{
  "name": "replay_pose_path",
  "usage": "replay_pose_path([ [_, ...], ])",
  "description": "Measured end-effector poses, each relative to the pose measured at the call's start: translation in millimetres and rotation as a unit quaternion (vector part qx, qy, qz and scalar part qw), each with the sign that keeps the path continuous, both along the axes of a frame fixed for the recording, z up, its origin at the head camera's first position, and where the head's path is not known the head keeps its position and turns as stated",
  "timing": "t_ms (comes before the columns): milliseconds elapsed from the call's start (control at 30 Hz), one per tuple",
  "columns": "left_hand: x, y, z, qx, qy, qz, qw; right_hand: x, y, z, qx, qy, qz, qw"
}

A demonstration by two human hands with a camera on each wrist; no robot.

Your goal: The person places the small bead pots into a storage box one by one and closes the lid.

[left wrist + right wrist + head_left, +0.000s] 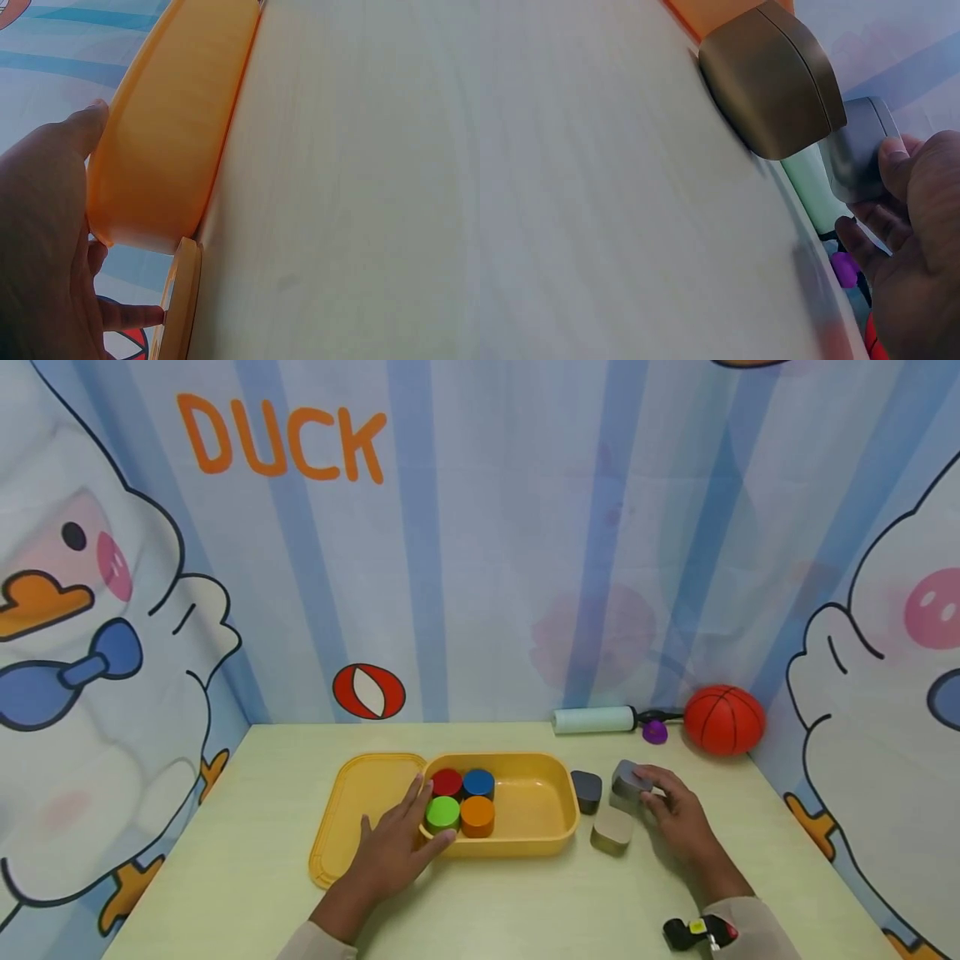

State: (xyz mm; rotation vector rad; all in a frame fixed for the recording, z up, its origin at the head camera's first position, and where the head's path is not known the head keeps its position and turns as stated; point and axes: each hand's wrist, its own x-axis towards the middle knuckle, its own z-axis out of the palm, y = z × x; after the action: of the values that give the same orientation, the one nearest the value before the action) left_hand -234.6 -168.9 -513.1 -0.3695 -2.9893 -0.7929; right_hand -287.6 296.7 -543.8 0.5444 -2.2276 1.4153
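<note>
My left hand (393, 843) lies with spread fingers at the left end of a yellow rectangular box (551, 842). In the left wrist view its thumb (94, 120) touches the box rim, and one fingertip meets the yellow lid (184, 300). Red (447, 782), blue (478, 783), green (442, 815) and orange (477, 817) round pieces sit in the box's left half. To the right of the box, my right hand (682, 814) pinches a small grey rounded case (859, 150) between thumb and fingers. Beside it are a dark grey case (587, 791) and a beige-brown case (772, 82), both with rounded corners.
Along the back edge lie a pale green hand pump (594, 720) with a black end, a small purple piece (655, 732) and a red basketball (724, 720). The yellow lid lies left of the box, partly under it. Duck-printed cloth walls (510, 543) surround the table.
</note>
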Motion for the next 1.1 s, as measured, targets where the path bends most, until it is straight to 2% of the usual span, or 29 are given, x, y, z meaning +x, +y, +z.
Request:
replay_pose_path([
  [367, -2.1, 0, -0.5, 0.003, -0.001, 0.000, 1.0000, 0.6, -10, 16.8, -0.025, 0.028, 0.017, 0.999],
  [867, -0.3, -1, 0.0, 0.002, -0.003, 0.001, 1.0000, 5.0, -32, 37.4, 0.000, 0.030, 0.058, 0.998],
  [1100, -0.1, 0, -0.6, 0.003, -0.005, 0.002, 1.0000, 5.0, -42, 39.8, 0.024, 0.029, 0.075, 0.996],
])
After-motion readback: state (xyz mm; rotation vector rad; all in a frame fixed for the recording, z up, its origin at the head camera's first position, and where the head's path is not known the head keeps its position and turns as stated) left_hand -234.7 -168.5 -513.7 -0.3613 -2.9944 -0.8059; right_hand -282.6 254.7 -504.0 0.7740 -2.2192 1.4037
